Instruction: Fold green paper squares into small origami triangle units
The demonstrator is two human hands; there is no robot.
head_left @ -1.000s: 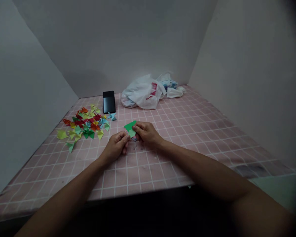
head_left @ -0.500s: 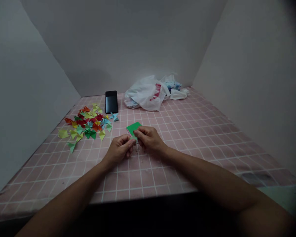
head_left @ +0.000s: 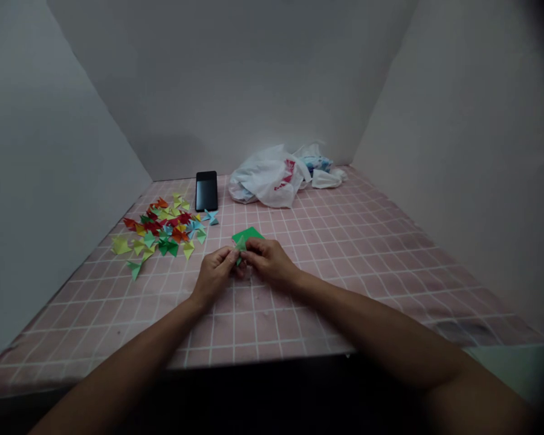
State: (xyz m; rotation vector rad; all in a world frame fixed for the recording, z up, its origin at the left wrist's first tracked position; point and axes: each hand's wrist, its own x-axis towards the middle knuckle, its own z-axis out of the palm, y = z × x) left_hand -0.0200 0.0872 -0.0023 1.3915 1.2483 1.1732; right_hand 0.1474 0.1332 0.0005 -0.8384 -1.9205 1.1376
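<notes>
Between my two hands is a small piece of light green folded paper (head_left: 240, 244), pointed at the top. My left hand (head_left: 216, 270) pinches it from the left, thumb and fingers closed. From the right, my right hand (head_left: 271, 261) pinches the same paper with closed fingertips. Just beyond my fingers, a darker green square of paper (head_left: 248, 232) lies on the table, partly covered by my right hand. The fingertips hide the lower part of the folded paper.
Left of my hands lies a loose pile of folded paper shapes (head_left: 167, 246) in several colours. Behind it is a black phone (head_left: 207, 192). A white plastic bag (head_left: 265, 178) and a smaller crumpled bag (head_left: 326, 179) rest by the back wall. Pink checked cloth (head_left: 344, 266) covers the table.
The light green paper now stands up between my fingertips, showing more of its pointed shape. My right hand has shifted slightly down and left. The view has tilted a little.
</notes>
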